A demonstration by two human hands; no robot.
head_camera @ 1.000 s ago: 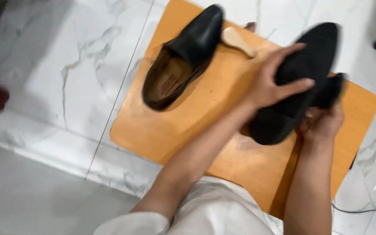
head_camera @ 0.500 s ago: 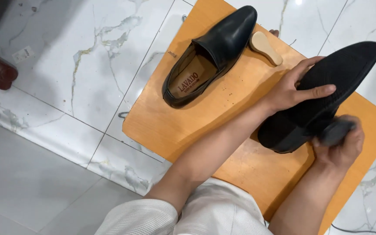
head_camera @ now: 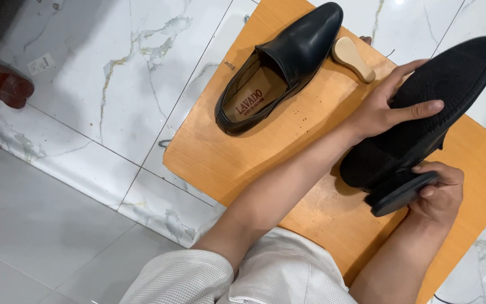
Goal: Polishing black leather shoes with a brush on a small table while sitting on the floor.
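Nearest, the right hand [head_camera: 440, 194] grips a dark shoe brush [head_camera: 403, 193] against the heel of a black leather shoe turned sole-up [head_camera: 428, 107]. The left hand [head_camera: 386, 107] clasps that shoe across its textured sole, above the orange wooden board [head_camera: 265, 163]. Farther off, a second black loafer [head_camera: 279, 65] rests upright on the board, a pale wooden brush handle [head_camera: 352, 57] just beside its toe.

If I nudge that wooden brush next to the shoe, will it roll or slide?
The wooden brush lies flat on the orange board, so it would probably slide, not roll. Its rounded, smooth back looks slippery to grip. It seems rigid and light, beside the black shoe.
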